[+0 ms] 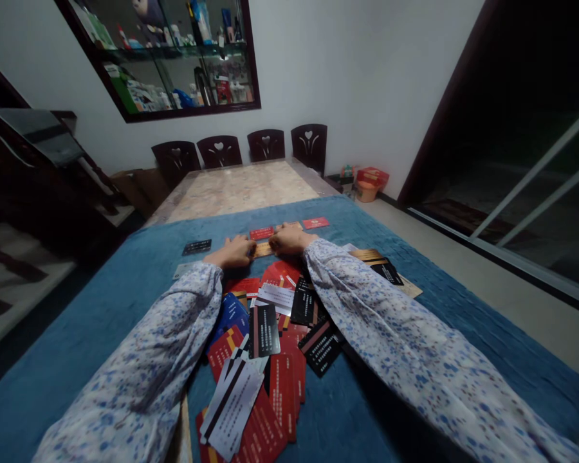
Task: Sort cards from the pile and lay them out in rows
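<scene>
Both my hands reach to the far part of the blue cloth. Between them lies a gold card [262,249], its left end at the closed fingers of my left hand [232,252] and its right end at those of my right hand [287,240]. Just beyond, a red card [261,233] lies flat, with another red card [315,222] to the right. A black card [197,247] rests left of my left hand. Under and between my forearms spreads a loose heap of red, black, blue and white cards, among them a white striped card [232,405].
More cards, gold and black [386,271], lie beside my right sleeve. The blue cloth [139,283] covers the near part of the long table [241,186]. Dark chairs [219,151] stand at its far end, below a wall cabinet [183,51]. An orange bucket [366,191] stands on the floor.
</scene>
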Action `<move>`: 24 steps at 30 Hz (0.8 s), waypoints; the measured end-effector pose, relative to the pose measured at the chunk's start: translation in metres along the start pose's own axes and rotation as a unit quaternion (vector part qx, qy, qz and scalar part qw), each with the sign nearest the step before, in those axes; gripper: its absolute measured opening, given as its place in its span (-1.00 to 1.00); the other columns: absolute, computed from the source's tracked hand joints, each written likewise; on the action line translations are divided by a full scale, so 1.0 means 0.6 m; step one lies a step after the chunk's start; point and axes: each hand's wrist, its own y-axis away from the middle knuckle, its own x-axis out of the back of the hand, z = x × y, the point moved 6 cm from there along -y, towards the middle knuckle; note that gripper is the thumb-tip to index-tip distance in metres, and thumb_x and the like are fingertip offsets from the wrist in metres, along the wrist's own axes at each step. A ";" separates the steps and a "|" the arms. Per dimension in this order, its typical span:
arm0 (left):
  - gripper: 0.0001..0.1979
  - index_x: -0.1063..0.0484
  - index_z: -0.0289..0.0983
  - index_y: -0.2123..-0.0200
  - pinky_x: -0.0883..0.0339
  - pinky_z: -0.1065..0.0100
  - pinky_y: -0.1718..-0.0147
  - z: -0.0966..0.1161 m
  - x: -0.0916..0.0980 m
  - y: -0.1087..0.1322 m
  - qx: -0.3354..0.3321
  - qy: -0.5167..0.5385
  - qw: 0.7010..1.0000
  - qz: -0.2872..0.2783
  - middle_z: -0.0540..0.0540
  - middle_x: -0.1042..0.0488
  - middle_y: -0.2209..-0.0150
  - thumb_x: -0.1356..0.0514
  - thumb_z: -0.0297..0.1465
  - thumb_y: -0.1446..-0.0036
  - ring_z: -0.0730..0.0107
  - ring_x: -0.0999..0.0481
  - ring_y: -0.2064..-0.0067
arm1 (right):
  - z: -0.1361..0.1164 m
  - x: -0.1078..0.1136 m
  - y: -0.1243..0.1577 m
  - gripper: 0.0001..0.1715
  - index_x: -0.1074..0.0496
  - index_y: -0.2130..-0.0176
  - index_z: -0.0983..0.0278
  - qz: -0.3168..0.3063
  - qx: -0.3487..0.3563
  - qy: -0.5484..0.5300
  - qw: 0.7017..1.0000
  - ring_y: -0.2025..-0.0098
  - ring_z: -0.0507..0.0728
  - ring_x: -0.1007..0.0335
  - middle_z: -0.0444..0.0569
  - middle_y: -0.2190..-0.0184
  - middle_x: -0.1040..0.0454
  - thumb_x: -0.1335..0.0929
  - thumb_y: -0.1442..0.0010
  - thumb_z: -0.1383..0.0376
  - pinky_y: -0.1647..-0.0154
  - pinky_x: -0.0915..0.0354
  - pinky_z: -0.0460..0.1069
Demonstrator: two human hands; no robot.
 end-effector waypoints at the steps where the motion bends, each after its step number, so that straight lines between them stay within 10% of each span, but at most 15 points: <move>1: -0.65 -0.49 -0.25 0.00 -0.30 -0.10 -0.11 0.001 0.000 0.000 -0.001 -0.001 1.000 -0.001 -0.33 -0.43 -0.09 -0.15 -0.36 -0.14 -0.11 -0.39 -0.15 | 0.001 0.000 0.000 -0.57 -0.56 -0.08 0.15 0.001 -0.001 -0.002 1.000 -0.17 0.33 -0.30 0.07 -0.15 -0.50 -0.43 -0.23 0.14 -0.02 -0.24 0.05; 24: -0.69 -0.53 -0.27 0.10 -0.33 -0.10 -0.13 0.011 0.001 -0.004 -0.001 -0.023 1.000 -0.007 -0.33 -0.42 -0.08 -0.13 -0.44 -0.08 -0.10 -0.40 -0.14 | -0.020 -0.002 -0.010 -0.56 -0.57 -0.05 0.33 -0.013 -0.009 0.030 0.999 -0.21 0.39 -0.25 0.26 -0.19 -0.39 -0.34 -0.23 0.26 -0.13 -0.37 0.19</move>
